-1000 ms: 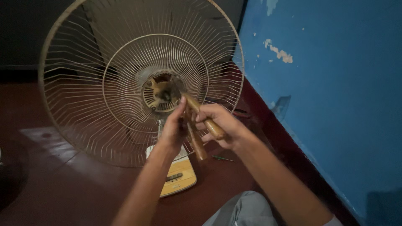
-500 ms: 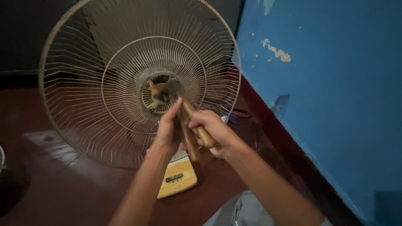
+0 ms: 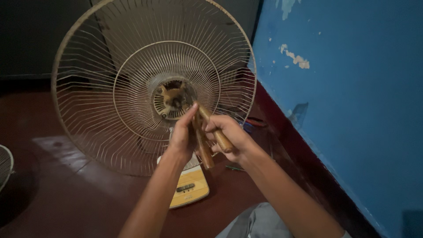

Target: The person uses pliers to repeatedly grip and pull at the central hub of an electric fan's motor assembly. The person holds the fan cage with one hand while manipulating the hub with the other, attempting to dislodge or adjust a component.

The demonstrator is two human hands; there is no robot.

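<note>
A pedestal fan stands on the dark red floor (image 3: 66, 198), close to the floor's right edge where the blue wall (image 3: 352, 110) rises; its blades are off and only the round wire guard (image 3: 110, 110) stands upright, with the bare motor hub (image 3: 173, 100) showing through the opening at its centre; the fan's yellow base (image 3: 190, 187) with a small control panel lies on the floor just below the guard.

The person's right hand (image 3: 229, 136) is wrapped tight round the brown-handled pliers (image 3: 211, 134); one handle runs through the palm, the other angles down between the two hands; the tool's nose points up at the hub, though whether it grips anything there is hidden behind the fingers. The left hand (image 3: 184, 134) is held just beside the right, its fingers bunched together and the forefinger stretched up toward the hub, pressing against the pliers; I cannot tell whether it truly clasps the tool or only steadies it.

By the floor's right edge, behind the guard, lie a few small tools (image 3: 251, 124), too dim to name; at the floor's left edge the rim of another wire guard (image 3: 5, 163) just shows; a grey-trousered knee (image 3: 260, 220) sits at the near edge.
</note>
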